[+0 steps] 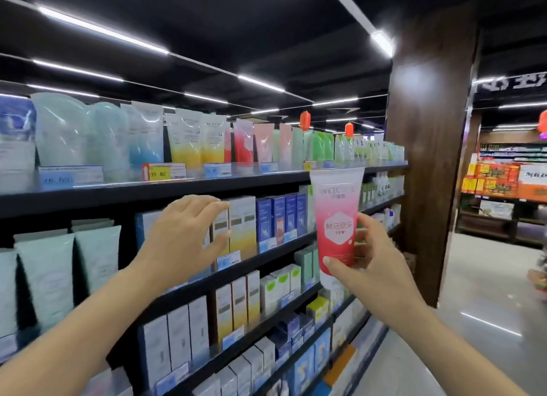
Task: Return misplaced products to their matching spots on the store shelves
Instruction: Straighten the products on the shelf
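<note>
pink tube held up at the shelves

right hand (367,256) gripping pink tube (337,218) near its lower end, thumb in front, fingers behind; tube upright, cap down, raised before the edge of the top shelf (177,190). left hand (186,233) released, fingers spread, reaching toward yellow-and-white boxes (241,224) on the second shelf. similar red-pink tubes (244,142) standing on the top shelf, well left of the held one.

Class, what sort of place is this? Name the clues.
Most likely a supermarket's skincare aisle: shelves of tubes and boxes, price tags along the edges, and a right hand holding a pink tube.
</note>
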Tool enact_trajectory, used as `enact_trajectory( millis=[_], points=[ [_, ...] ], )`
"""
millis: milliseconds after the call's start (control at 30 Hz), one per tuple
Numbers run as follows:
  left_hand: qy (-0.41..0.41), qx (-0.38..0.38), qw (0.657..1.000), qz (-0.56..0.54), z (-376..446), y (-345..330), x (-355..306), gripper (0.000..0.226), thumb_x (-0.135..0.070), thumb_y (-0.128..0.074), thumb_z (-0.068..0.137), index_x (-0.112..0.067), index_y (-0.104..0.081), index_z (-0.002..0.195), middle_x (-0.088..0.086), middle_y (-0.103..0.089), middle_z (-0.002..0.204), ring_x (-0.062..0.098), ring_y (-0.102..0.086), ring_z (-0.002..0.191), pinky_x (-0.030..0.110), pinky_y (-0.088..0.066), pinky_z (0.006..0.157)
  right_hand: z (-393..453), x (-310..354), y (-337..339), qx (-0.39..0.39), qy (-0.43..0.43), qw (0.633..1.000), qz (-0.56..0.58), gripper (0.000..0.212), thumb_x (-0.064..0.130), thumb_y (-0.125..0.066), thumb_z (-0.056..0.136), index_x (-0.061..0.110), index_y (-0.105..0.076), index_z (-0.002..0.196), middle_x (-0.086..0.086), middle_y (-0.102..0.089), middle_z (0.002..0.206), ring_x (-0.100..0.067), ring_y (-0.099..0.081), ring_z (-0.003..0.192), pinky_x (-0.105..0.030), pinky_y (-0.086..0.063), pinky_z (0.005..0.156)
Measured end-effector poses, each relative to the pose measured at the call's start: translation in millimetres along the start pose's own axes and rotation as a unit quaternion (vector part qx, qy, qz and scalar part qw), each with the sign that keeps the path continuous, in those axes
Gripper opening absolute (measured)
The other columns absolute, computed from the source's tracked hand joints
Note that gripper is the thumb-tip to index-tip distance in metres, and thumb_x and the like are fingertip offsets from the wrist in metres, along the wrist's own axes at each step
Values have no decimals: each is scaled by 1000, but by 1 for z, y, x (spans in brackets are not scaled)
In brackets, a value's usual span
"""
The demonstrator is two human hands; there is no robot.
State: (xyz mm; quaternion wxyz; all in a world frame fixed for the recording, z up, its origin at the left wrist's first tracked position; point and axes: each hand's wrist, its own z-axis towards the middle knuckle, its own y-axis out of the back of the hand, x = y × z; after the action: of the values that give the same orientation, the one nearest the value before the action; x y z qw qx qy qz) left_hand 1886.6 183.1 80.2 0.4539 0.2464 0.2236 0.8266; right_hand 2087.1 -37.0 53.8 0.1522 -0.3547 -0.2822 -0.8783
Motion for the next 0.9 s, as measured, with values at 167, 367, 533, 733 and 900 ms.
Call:
enact_trajectory(
  millis=[167, 367, 533, 733, 900],
  points=[
    [21, 8, 997, 73, 49, -46, 21, 57, -50, -40, 86, -12, -60, 123, 7, -63, 119, 28, -58, 111, 43, -44, 98, 79, -42, -13, 15, 22, 999, 34, 73, 33, -78, 73, 39, -35, 131, 16, -59, 108, 0, -62, 89, -21, -55, 73],
    [93, -5, 987, 135, 101, -87, 48, 56, -49, -42, 87, -9, -61, 122, 10, -62, 118, 29, -56, 110, 44, -44, 96, 176, -76, -35, 63, 62, 991, 99, 63, 24, -77, 76, 41, -40, 123, 14, -62, 100, 4, -63, 80, -15, -52, 65],
    [173, -2, 967, 185, 124, -116, 71, 61, -50, -40, 86, -6, -60, 124, 13, -61, 119, 30, -54, 111, 45, -40, 100, 257, -87, -63, 103, 101, 980, 140, 63, 22, -79, 74, 39, -41, 122, 14, -64, 99, -1, -65, 83, -21, -55, 74],
    [204, -7, 945, 254, 123, -142, 78, 66, -52, -37, 90, -3, -55, 130, 14, -56, 123, 34, -50, 116, 46, -30, 106, 329, -72, -101, 114, 166, 961, 189, 60, 24, -79, 73, 34, -43, 120, 16, -59, 102, 0, -61, 87, -8, -48, 65],
    [194, -54, 933, 300, 129, -151, 75, 66, -51, -39, 90, -1, -56, 129, 15, -55, 115, 33, -46, 107, 46, -33, 94, 372, -47, -137, 98, 197, 951, 216, 60, 26, -79, 74, 25, -44, 123, 22, -53, 91, 10, -54, 80, 1, -43, 61]
  ],
)
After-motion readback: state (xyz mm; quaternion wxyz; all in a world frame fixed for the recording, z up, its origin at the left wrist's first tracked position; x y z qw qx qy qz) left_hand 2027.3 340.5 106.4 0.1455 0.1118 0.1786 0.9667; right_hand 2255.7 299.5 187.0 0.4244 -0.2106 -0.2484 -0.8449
